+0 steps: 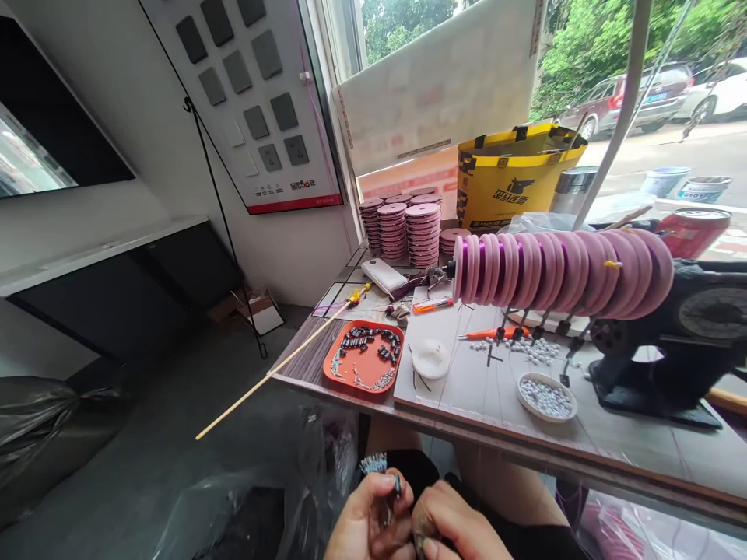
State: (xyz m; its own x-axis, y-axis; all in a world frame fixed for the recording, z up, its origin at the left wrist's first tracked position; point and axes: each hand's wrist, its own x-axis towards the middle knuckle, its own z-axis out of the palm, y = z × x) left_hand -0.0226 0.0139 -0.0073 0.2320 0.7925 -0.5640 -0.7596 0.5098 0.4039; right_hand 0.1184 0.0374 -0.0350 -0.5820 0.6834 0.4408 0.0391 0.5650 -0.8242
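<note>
Both hands are low in the picture, close together above the lap and below the table edge. My left hand (373, 517) is closed, with a bunch of small silvery metal pieces (373, 464) sticking up from it. A small dark shiny piece (398, 487) shows between its thumb and finger. Just beside it, my right hand (458, 525) has its fingers pressed together; what they pinch, if anything, is hidden. Nearest on the table is an orange tray (334, 373) with small black cylinders (357, 336) and small metal parts (377, 381).
Pink spools (560, 268) sit in a row on a black machine (694, 319), with weighted threads hanging down. A white dish (430, 358), a bowl of grey beads (547, 397), stacked pink discs (423, 233) and a yellow bag (513, 183) stand nearby. A wooden stick (280, 364) juts past the table's left edge.
</note>
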